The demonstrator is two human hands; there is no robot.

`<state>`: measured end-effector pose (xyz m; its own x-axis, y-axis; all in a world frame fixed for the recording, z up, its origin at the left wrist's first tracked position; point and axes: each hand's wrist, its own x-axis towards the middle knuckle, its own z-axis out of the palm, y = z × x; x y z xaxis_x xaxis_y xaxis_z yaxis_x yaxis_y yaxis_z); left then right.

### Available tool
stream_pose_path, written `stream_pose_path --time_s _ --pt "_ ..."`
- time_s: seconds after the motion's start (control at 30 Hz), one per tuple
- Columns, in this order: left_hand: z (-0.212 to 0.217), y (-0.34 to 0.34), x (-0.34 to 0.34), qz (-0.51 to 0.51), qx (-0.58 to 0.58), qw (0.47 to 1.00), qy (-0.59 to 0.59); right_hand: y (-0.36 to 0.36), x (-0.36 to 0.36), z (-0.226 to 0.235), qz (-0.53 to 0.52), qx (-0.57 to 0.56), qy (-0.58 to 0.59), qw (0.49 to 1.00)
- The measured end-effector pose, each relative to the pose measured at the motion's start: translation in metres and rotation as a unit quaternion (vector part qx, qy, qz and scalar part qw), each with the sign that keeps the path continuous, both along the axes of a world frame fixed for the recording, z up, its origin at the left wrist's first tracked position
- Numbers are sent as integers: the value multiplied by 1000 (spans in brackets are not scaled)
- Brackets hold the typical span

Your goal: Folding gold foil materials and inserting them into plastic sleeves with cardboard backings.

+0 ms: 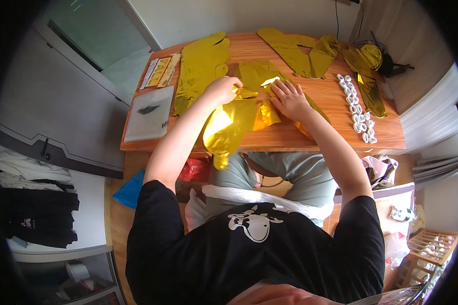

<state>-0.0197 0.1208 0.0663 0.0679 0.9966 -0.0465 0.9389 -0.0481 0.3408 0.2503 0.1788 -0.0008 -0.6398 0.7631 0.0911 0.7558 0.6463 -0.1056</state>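
A shiny gold foil balloon (231, 122), flat and uninflated, lies in front of me, with its lower end hanging over the table's near edge. My left hand (223, 90) is closed on the upper part of this foil, its fingertips pinching it. My right hand (291, 100) lies on the foil with its fingers stretched out, pressing toward the table. Another flat gold foil balloon (201, 61) is left of my left hand. Beyond my right hand lies a gold foil piece (290, 48) with a gap in its middle.
The wooden table (336, 112) bears small white rings (359, 109) in rows at the right. A whitish sheet or bag (150, 114) with thin dark items lies at the left, below printed cards (158, 72). More gold foil (371, 91) rests at the far right, near a black stand (387, 63).
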Motion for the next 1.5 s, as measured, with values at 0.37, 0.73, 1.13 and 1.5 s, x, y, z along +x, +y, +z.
stream_pose_path --time_s 0.37,0.73,1.13,1.5 --pt "-14 -27 -10 -93 82 984 130 -8 -2 13 -35 -53 -32 998" --pt "-43 -32 -19 -143 10 982 121 -4 -7 10 -42 -25 -1 999" --pt "-62 -42 -92 189 118 967 124 -4 -1 6 -24 9 74 997" --pt "-33 -68 -96 217 317 920 -69 -13 -8 40 13 122 84 989"
